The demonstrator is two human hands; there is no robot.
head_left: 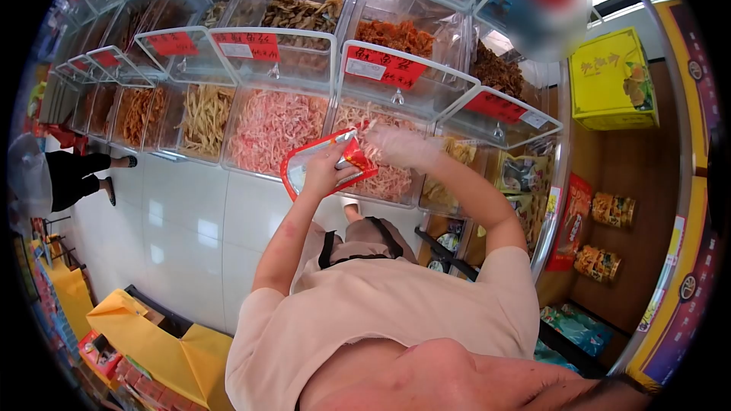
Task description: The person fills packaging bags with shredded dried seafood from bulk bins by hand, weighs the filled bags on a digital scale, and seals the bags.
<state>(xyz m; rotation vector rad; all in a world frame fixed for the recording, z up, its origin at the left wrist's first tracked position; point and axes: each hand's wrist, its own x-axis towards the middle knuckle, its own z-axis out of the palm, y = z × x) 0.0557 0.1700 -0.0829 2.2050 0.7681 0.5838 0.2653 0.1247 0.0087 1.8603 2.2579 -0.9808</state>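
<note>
My left hand (pixel 326 170) is closed on a red and silver pouch (pixel 295 173), tilted above the front bins. Close to the pouch's upper right end is my right hand (pixel 400 144), in a thin clear plastic glove. Its fingers are blurred, so their grip cannot be made out. Below it lies a clear bin of pink and pale dried shreds (pixel 392 183). The bin to its left is heaped with similar pink shreds (pixel 276 129). Some pink shreds show by the gloved fingertips.
Clear lids with red labels (pixel 384 65) slope above the front bins. Bins of yellowish strips (pixel 205 118) and orange shreds (pixel 141 116) continue leftward. At right, shelves hold a yellow box (pixel 614 80) and jars (pixel 614 210). A person (pixel 70 175) stands far left.
</note>
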